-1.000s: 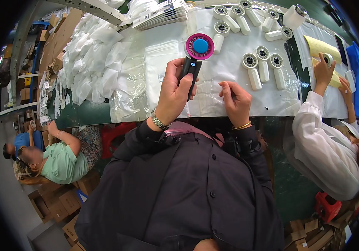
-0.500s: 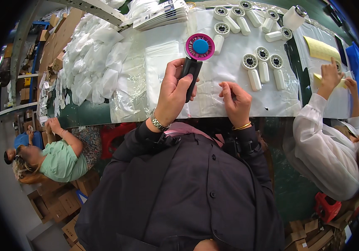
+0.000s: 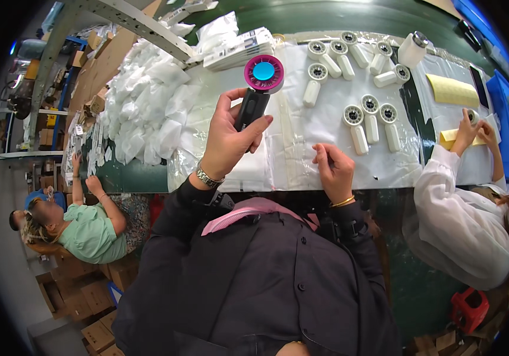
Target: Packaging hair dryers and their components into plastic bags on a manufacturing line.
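My left hand (image 3: 230, 127) is closed round the black handle of a handheld fan (image 3: 253, 104). Its round magenta head with a blue centre points away from me, above the table. My right hand (image 3: 335, 169) is at the table's near edge, fingers curled and thumb against the forefinger; whether anything small is pinched there is hidden. Beyond it, three white handheld fans (image 3: 372, 121) lie side by side on the plastic-covered table (image 3: 319, 133). Several more white fans (image 3: 340, 59) lie farther back.
A heap of white plastic bags (image 3: 147, 101) covers the table's left, with a stack of printed leaflets (image 3: 239, 50) behind. At the back right stands a white bottle (image 3: 412, 50). A co-worker in white (image 3: 465, 207) handles a part beside yellow sheets (image 3: 453, 90); another in green (image 3: 94, 228) sits left.
My left hand has moved left with the fan. The view has shifted, so the table appears lower. The right co-worker's hands have come together; the left co-worker's arm now reaches over the table.
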### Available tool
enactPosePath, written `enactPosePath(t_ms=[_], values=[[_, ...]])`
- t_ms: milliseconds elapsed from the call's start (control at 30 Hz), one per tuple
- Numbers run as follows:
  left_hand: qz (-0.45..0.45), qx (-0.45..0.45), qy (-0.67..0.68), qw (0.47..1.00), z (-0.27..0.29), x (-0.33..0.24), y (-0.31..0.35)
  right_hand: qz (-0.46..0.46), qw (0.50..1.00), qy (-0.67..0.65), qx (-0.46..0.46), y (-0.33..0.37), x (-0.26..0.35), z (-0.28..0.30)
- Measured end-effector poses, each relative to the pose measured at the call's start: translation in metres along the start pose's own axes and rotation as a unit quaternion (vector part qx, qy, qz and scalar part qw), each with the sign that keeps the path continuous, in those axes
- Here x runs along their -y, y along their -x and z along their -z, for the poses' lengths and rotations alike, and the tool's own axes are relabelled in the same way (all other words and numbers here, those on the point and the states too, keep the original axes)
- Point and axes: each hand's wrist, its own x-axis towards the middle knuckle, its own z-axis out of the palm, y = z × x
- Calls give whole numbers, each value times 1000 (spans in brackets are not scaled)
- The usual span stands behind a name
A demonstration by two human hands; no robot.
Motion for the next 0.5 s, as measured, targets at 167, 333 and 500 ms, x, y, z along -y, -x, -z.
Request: enactPosePath(t_ms=[167, 333, 500], values=[[21, 17, 138, 990, 10, -25, -6, -4, 1000, -2, 1, 3, -1, 1], [19, 36, 154, 987, 13, -40, -15, 5, 1000, 4, 0, 2, -4, 0], [68, 86, 244, 963, 12, -51, -29, 6, 1000, -21, -20, 0, -4, -3]])
